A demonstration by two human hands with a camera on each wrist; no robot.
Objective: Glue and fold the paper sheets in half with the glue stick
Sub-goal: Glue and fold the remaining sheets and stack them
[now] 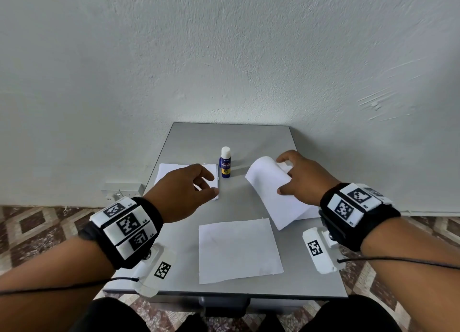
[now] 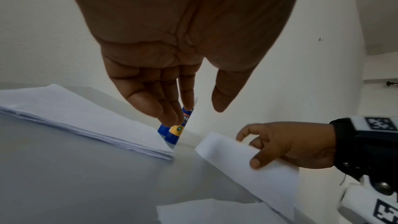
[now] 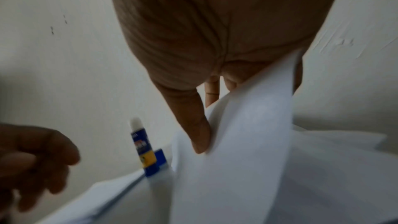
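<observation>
A blue glue stick [image 1: 226, 163] with a white cap stands upright at the middle of the grey table [image 1: 189, 145]. My right hand [image 1: 300, 176] grips a white sheet [image 1: 270, 197], lifted and curled, over the table's right side; the thumb presses on top. My left hand [image 1: 193, 188] hovers with relaxed fingers over a stack of white sheets [image 1: 171, 171] left of the glue stick, holding nothing. A single sheet [image 1: 239, 249] lies flat near the front. In the left wrist view my fingers [image 2: 163, 108] hang above the stack [image 2: 86, 120]. The right wrist view shows the curled sheet [image 3: 247, 142] and glue stick [image 3: 143, 149].
The small table stands against a white wall [image 1: 224, 58]. More paper lies under the lifted sheet [image 1: 307, 213] at the right edge. A wall socket [image 1: 119, 191] sits low at the left. Patterned floor [image 1: 32, 227] surrounds the table.
</observation>
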